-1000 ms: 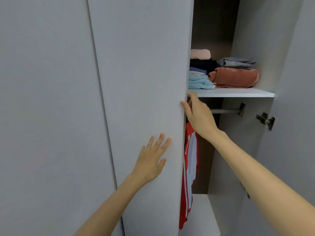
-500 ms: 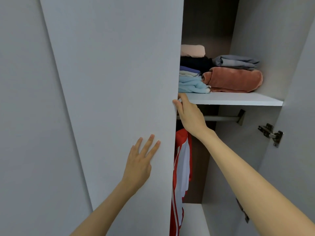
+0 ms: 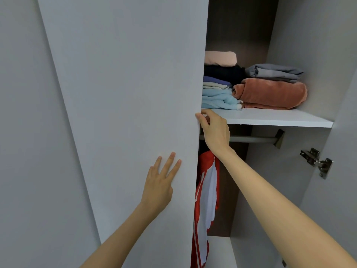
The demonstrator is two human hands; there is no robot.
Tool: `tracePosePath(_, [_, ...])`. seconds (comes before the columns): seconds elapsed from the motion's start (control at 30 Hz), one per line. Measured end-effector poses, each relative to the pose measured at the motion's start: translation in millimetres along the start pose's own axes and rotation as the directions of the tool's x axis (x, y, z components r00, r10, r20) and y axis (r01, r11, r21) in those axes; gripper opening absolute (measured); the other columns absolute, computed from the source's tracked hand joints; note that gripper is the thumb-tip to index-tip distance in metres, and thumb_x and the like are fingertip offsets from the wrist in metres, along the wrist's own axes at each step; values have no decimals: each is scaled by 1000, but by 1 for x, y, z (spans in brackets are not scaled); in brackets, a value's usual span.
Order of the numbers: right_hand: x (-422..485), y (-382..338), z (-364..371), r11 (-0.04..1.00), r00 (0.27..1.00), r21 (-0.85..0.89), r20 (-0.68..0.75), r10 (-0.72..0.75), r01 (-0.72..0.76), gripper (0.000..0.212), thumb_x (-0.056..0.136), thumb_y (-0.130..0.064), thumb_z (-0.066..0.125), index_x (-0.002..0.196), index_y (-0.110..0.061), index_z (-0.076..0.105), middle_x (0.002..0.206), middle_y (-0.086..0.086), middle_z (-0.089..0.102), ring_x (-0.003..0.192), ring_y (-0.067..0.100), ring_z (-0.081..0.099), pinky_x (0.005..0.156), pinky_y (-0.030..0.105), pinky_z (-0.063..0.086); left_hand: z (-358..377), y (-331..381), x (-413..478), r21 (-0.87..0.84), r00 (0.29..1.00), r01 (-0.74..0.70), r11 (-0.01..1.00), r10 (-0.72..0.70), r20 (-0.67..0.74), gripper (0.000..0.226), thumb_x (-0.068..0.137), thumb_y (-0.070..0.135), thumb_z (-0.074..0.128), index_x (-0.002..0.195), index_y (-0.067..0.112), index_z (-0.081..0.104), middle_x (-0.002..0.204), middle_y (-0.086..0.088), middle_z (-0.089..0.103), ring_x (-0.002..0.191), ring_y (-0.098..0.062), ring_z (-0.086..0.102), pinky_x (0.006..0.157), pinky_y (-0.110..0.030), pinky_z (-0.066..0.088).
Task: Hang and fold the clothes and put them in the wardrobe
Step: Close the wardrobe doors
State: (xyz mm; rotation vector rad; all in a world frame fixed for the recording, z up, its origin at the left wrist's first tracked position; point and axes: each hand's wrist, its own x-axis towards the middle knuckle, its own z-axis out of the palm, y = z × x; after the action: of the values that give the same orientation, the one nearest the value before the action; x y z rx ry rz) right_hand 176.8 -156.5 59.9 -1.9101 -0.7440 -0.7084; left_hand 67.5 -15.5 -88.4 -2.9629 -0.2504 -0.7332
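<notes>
1. Grey panels fill the left; the wardrobe door (image 3: 125, 113) stands upright, its free edge to the right.
2. Your left hand (image 3: 160, 182) lies flat on the door face, fingers straight.
3. Your right hand (image 3: 214, 132), nearer that edge, grips it, thumb in front, fingers curled behind.
4. Inside, a red-and-white jacket (image 3: 206, 190) hangs below the rail (image 3: 255, 139); folded clothes (image 3: 270, 93) sit stacked on the shelf (image 3: 280, 118) above.
</notes>
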Motion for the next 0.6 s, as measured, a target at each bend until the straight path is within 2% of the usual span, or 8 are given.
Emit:
tracePosePath(0.13, [-1,-6,-3,994,997,72,20,78,-79,32,99,-33,51,120,-12,63,94,4,69,87,17,65,76,31,51,-8,4,-2,5,999,22,1000,-22,41,85,96,11,41,144,36,-25,150,7,-38,148,-29,-13,121,-45,10])
tracePosePath(0.27, [-12,-13,-13,976,985,152,102,141,-156,34,101,-22,48,133,-14,52,86,0,66,75,7,60,75,30,52,-27,13,-8,-28,996,58,998,-56,75,77,99,26,41,150,34,-16,158,6,-25,149,-26,-10,119,-49,2])
tracePosePath(0.33, [-22,-16,-24,978,980,122,127,156,-171,36,100,-19,49,136,-14,49,88,-1,66,74,6,59,73,29,53,-41,18,-13,-64,995,65,996,-60,75,72,100,30,39,151,35,-11,160,5,-19,149,-25,-8,119,-48,1])
tracePosePath(0.43, [-45,-26,-49,986,981,58,127,150,-158,33,100,-19,50,132,-16,51,96,-1,66,76,2,58,68,17,47,-65,27,-29,-102,995,63,993,-56,77,65,101,35,36,153,34,-3,163,4,-5,150,-23,0,119,-48,1])
tracePosePath(0.6, [-96,-53,-107,990,989,-99,98,114,-104,27,99,-24,50,125,-25,56,94,-8,67,77,-1,58,61,14,42,-106,54,-66,-216,999,26,976,-17,42,56,102,38,32,154,31,10,160,4,19,147,-18,18,121,-46,7])
